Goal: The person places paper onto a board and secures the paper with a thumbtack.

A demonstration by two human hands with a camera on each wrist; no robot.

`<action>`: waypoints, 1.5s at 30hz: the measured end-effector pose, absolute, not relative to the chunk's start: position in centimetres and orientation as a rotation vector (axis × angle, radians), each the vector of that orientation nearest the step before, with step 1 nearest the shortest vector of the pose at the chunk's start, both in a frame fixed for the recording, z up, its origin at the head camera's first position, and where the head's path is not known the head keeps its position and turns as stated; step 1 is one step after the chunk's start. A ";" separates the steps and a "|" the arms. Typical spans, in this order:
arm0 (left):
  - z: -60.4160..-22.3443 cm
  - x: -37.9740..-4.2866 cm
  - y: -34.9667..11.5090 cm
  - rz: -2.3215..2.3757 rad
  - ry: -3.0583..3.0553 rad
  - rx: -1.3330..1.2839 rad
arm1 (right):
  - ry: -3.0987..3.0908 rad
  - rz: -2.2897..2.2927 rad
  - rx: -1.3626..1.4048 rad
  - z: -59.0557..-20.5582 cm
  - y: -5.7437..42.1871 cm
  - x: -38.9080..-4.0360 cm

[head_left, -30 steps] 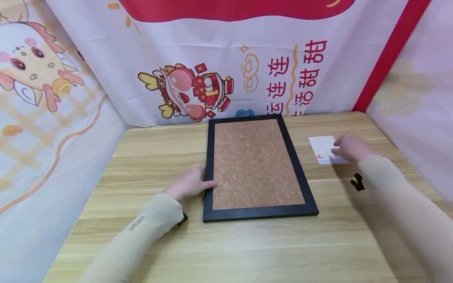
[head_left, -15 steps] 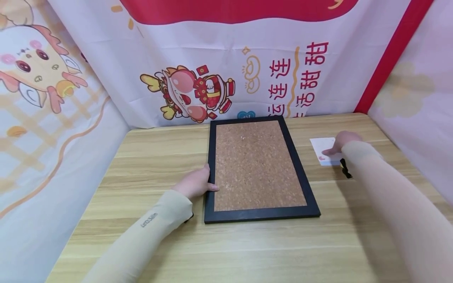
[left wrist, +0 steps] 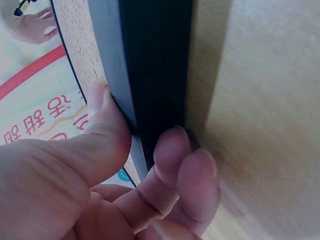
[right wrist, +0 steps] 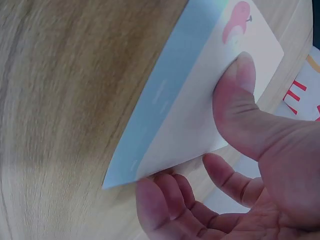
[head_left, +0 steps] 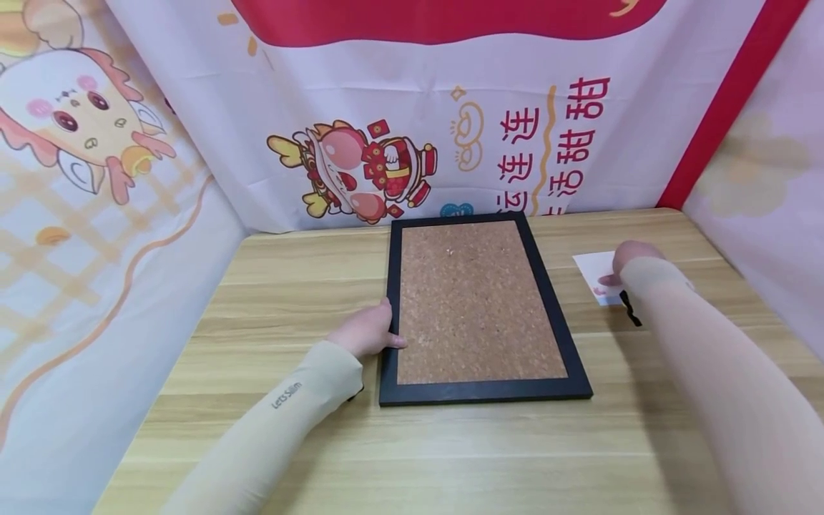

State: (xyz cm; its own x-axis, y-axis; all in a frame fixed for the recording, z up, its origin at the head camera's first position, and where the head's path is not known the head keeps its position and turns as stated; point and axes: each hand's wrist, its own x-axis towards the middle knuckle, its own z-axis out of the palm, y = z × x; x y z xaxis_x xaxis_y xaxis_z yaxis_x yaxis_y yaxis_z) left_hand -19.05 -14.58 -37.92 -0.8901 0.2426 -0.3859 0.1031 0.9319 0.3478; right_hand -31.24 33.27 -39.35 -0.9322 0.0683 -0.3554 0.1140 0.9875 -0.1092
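So the right hand (head_left: 633, 259) is on a little white card (head_left: 591, 268) over on the right side of the counter (head_left: 515, 458). From the head view the hand covers the card's right part, and the left part pokes out from under it, toward the cork board (head_left: 479, 307). The right wrist view is clearer: thumb pressed on the printed face, right near the pink figure (right wrist: 238, 21), and the other fingers curled at the card's edge, so it's got hold of it. Can't really tell how far the fingertips go under, or if that edge is off the wood. There's a pale blue band (right wrist: 162, 95) along one side of the card too.

Left hand (head_left: 367, 329) is clamped on the left side of the board's black frame (head_left: 483, 391). Thumb goes over the top with its tip on the cork, fingers bent against the outer side. The board is between the two hands, lying on the counter, with bare wood between it and the card. Behind it all there's a printed cloth (head_left: 386, 79) with a cartoon figure and red characters.
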 end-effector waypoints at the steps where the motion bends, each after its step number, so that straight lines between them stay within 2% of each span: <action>1: -37.9 -19.0 -14.5 0.451 2.655 0.246 | 2.775 -0.174 0.122 -39.5 33.4 -31.3; 16: -38.5 -18.9 -14.8 0.485 2.685 0.233 | 2.784 -0.160 0.060 -39.8 33.9 -30.8; 24: -38.5 -18.7 -14.9 0.531 2.665 0.221 | 2.878 -0.356 -0.045 -39.3 34.3 -29.7; 36: -38.7 -18.9 -15.1 0.524 2.663 0.246 | 2.835 -1.056 0.145 -35.5 32.1 -24.2; 45: -38.8 -18.6 -15.3 0.600 2.642 0.243 | 2.948 -1.225 -0.029 -34.5 29.1 -19.8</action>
